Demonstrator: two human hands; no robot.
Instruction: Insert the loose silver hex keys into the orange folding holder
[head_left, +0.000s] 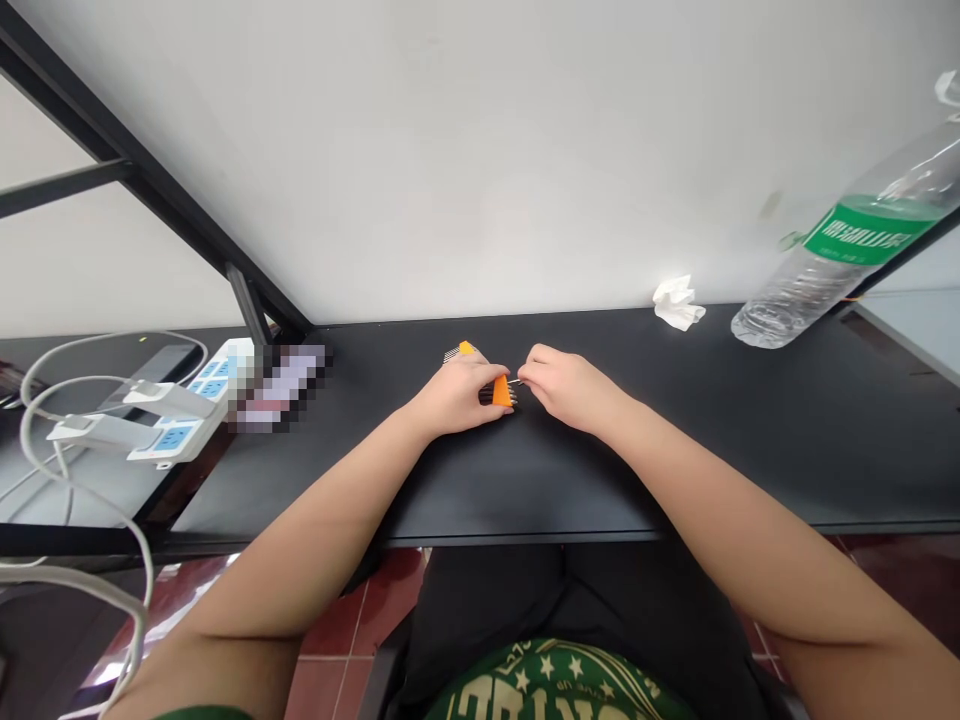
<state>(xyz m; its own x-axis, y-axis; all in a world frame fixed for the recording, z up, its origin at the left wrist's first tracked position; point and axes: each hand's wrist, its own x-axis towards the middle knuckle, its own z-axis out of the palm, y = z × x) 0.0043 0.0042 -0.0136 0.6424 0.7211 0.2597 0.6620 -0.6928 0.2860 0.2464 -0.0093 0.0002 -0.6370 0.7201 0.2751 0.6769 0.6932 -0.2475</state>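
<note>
My left hand (459, 393) is closed around an orange plastic holder (502, 391) above the black desk (585, 490). Several thin metal rods stick out of both ends of the holder, like a hex key set. Just to the right, my right hand (564, 385) pinches the end of a thin metal rod (514, 381) at the holder's right side. Whether this rod is still seated in the holder cannot be made out. My fingers hide most of the holder's middle.
A large clear bottle with a green label (862, 232) stands at the right, with a crumpled white tissue (679, 302) by the wall. A white power strip (217, 385) with plugs and cables is at the left, beside a blurred-out flat object (283, 388). A black metal frame (180, 215) rises there.
</note>
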